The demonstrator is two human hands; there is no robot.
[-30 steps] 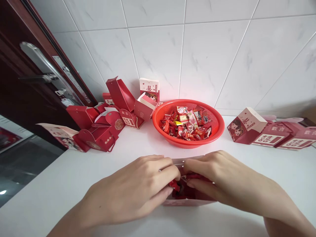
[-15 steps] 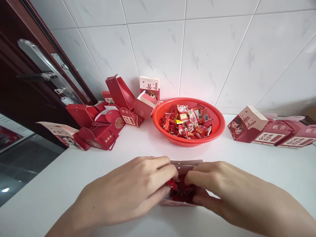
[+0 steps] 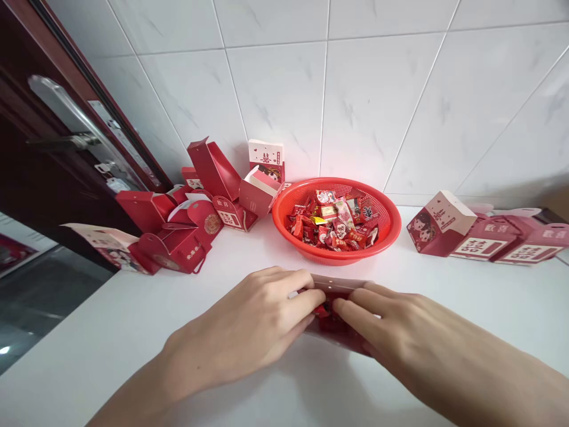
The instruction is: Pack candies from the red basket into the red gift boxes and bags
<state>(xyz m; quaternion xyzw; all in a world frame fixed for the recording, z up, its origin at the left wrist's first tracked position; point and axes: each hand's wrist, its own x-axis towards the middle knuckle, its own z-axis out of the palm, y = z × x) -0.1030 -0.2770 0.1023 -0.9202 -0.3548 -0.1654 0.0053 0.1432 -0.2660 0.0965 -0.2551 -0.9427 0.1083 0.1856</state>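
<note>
A small dark-red candy box [image 3: 341, 341] is between my hands over the white table, its top open and a flap raised at the back. Red wrapped candies [image 3: 320, 311] show inside it. From the left side my left hand [image 3: 262, 314] grips the box, fingertips curled over the rim by the candies. On the opposite side my right hand [image 3: 395, 323] has its fingers bent over the edge and reaching into the opening; its thumb is hidden. Just beyond the box stands a red plastic basket [image 3: 386, 231] with many wrapped candies [image 3: 340, 222] in it.
Several red gift boxes [image 3: 180, 246], some with lids up, crowd the table's left back. At the right back stand more closed boxes [image 3: 482, 240] in a row. The white table [image 3: 146, 320] meets a tiled wall [image 3: 275, 89]; a dark door [image 3: 53, 118] with a metal handle is at left.
The box has turned slightly and tilted, its front side shifting up and to the right. My right hand has moved further over its edge; both hands stay on the box.
</note>
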